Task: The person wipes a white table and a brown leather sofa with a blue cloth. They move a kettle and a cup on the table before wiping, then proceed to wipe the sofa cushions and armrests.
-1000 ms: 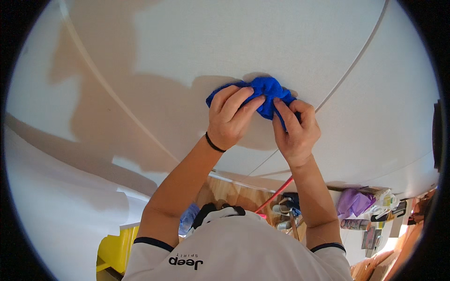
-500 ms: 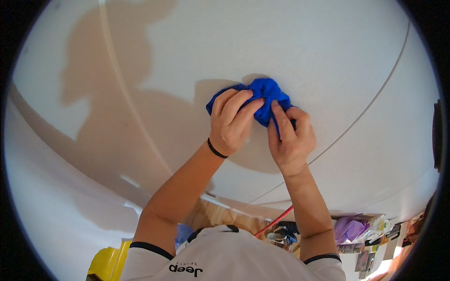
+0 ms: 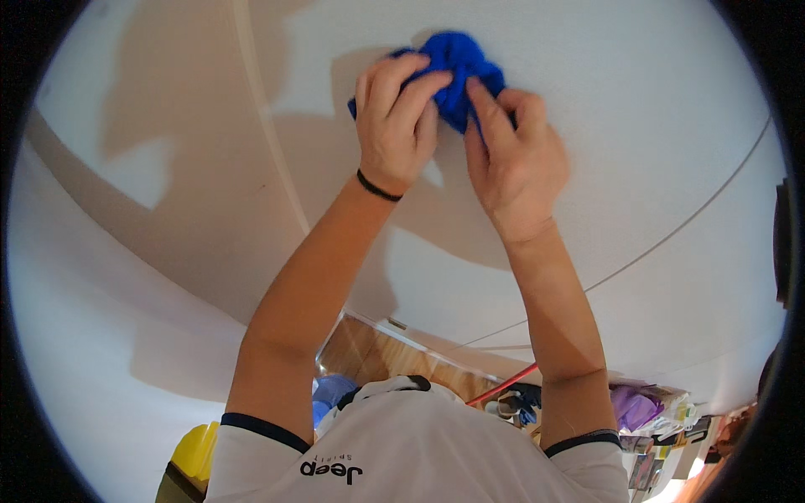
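A bunched blue cloth is pressed against a large pale surface. On its left side my left hand has curled fingers gripping the cloth, and a black band circles that wrist. My right hand pinches the cloth's right side, its index finger lying over the folds. Both arms are stretched upward in the picture, and the two hands are a short way apart. The fingertips on the far side of the cloth are partly hidden in its folds.
A pale ridge and a thin dark seam cross the surface. Below lie wood-look flooring, a red pole or hose, a purple bag among assorted items, and a yellow object at lower left.
Both hands have slid the blue cloth up the picture and slightly left across the surface, with the arms reaching farther out. The grip on the cloth looks the same.
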### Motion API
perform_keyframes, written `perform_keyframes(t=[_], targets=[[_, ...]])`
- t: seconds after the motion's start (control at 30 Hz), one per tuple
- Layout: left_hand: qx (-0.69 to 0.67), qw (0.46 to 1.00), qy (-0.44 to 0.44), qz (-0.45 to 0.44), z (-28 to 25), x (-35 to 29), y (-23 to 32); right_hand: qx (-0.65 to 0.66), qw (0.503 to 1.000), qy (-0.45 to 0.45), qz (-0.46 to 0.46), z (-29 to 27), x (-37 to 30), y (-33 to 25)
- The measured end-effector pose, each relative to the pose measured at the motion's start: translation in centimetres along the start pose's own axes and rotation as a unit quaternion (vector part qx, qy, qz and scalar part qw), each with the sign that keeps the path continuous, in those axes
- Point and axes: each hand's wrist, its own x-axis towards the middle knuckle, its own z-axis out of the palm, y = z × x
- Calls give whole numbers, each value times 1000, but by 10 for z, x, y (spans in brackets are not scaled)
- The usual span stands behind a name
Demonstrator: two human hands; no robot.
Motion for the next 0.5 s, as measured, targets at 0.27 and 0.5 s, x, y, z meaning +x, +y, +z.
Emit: perform_keyframes(t=[0.27,0.5], targets=[[27,999,-12,15,-45,3,-52,53,998,-8,-44,28,26,-23],[89,996,3,8,-54,-2,-113,38,997,-12,-61,66,61,-55]])
